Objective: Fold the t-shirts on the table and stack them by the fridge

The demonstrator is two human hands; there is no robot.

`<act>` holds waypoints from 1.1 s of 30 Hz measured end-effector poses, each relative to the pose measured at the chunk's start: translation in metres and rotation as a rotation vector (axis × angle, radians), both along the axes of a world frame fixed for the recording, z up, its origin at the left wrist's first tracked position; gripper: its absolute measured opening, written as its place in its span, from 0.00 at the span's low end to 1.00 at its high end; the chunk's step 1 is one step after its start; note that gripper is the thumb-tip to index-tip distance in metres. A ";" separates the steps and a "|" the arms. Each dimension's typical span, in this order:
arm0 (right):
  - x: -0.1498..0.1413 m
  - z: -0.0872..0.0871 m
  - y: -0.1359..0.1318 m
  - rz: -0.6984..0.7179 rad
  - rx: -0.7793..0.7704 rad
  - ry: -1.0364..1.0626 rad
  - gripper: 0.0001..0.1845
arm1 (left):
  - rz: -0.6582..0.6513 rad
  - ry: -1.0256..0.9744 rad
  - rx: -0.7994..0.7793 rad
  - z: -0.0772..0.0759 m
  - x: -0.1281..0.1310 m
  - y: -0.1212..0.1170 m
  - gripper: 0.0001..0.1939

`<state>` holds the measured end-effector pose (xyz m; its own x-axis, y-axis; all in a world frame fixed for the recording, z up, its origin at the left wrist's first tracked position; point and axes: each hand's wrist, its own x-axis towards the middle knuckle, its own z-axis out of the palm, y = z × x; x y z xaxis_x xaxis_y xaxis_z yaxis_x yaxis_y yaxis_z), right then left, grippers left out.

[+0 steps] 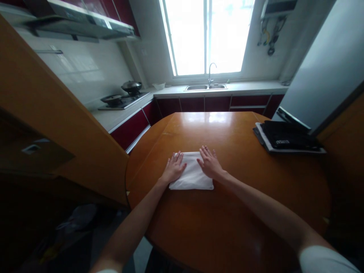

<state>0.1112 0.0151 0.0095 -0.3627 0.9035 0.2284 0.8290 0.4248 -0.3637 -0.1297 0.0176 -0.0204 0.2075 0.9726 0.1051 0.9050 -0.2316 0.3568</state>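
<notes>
A folded white cloth (192, 177) lies flat on the round wooden table (227, 220), near its left middle. My left hand (173, 168) rests palm down on the cloth's left side, fingers spread. On the cloth's right side my right hand (209, 163) lies flat, fingers spread too. Neither hand grips anything; both press on the cloth.
A stack of folded dark clothes (286, 138) sits at the table's right edge. Behind the table runs a counter with a sink (205, 87) under a bright window. A stove with pans (122, 98) stands at the left. A wooden panel (57, 125) rises at my left.
</notes>
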 end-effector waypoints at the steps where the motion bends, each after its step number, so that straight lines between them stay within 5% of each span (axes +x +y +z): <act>1: -0.006 -0.001 -0.012 0.097 0.012 0.003 0.34 | -0.001 0.002 0.000 0.000 0.000 0.000 0.34; 4: -0.012 -0.010 -0.043 0.260 0.005 -0.025 0.34 | 0.009 -0.002 -0.008 -0.001 0.000 0.000 0.35; 10: 0.019 -0.027 -0.063 0.166 0.024 0.051 0.31 | 0.046 -0.130 0.019 0.000 -0.004 0.005 0.32; 13: 0.036 -0.028 -0.058 0.051 0.077 0.205 0.27 | 0.252 -0.239 0.119 0.006 -0.011 0.007 0.31; 17: 0.047 -0.028 -0.045 -0.061 0.138 0.362 0.22 | 0.487 -0.103 0.092 0.015 -0.018 0.003 0.30; 24: 0.042 -0.031 -0.038 -0.050 0.135 0.396 0.17 | 0.406 -0.049 0.060 0.015 -0.016 0.006 0.19; 29: 0.041 -0.028 -0.039 -0.034 0.107 0.383 0.17 | 0.250 -0.464 0.069 0.009 -0.015 0.014 0.17; 33: 0.040 -0.029 -0.036 -0.043 0.083 0.407 0.17 | 0.209 -0.732 0.075 0.013 -0.010 0.013 0.27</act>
